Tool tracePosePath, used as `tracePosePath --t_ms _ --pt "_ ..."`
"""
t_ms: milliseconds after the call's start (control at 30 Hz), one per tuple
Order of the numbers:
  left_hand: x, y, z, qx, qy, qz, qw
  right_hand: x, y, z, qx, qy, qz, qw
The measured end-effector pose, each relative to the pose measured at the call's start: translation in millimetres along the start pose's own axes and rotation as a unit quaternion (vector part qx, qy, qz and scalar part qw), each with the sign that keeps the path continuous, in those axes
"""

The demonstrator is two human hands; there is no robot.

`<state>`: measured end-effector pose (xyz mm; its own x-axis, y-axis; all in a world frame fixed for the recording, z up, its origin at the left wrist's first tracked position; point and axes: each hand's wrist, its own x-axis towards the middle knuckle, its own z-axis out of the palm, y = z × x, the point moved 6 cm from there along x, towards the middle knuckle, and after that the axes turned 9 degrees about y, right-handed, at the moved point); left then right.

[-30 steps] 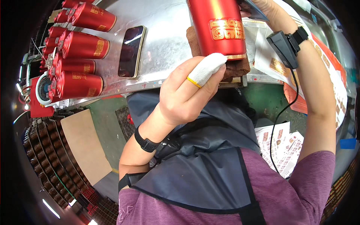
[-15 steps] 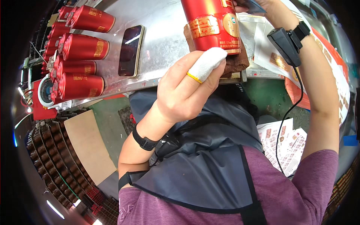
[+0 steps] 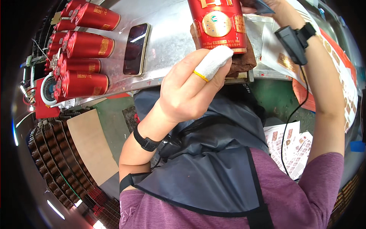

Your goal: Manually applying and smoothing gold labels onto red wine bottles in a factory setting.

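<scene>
A large red bottle (image 3: 219, 28) with gold decals and a round gold seal lies over a folded brown cloth (image 3: 244, 63); its far end runs out of the picture. My left hand (image 3: 190, 84) grips the bottle's near end, the fingers closed round the base. One finger wears a white knitted sleeve (image 3: 213, 63) with a yellow edge. At the top edge, my right hand (image 3: 271, 4) is closed on a dark blue-grey flat piece (image 3: 263, 6) beside the bottle. Part of that hand is cut off, and I cannot make out what kind of tool the piece is.
Several similar red bottles (image 3: 89, 45) lie at the left of the metal table (image 3: 164, 34), near a phone (image 3: 136, 49). Decal sheets (image 3: 278, 57) lie under my right forearm, and more printed sheets (image 3: 291, 149) are lower right. A black cable (image 3: 299, 108) hangs from my right wrist device.
The red bottle has turned about its length: its round gold seal has moved from the right side to the middle. Both hands keep nearly the same places.
</scene>
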<state>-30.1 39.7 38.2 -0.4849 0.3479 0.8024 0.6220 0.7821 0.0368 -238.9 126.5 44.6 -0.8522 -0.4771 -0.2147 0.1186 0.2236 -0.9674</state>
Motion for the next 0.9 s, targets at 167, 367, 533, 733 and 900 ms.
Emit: tracePosePath --t_ms 167,367,533,733,900 --pt "-1 -1 -5 0.012 -0.009 0.002 1.0 -9 4 -6 0.027 0.162 0.081 0.983" --pt "-2 -3 -7 0.012 -0.012 0.009 1.0 -20 -37 2 -0.147 0.054 -0.128 0.979" --pt "2 0 1 -0.017 -0.004 0.015 1.0 14 38 -31 0.06 -0.023 -0.048 0.997" --pt "3 -2 -3 -0.002 -0.01 0.019 1.0 5 4 -13 -0.071 0.054 -0.182 0.979" --pt "-2 -5 -7 0.014 -0.012 0.012 1.0 -27 -34 5 -0.202 0.036 -0.188 0.961"
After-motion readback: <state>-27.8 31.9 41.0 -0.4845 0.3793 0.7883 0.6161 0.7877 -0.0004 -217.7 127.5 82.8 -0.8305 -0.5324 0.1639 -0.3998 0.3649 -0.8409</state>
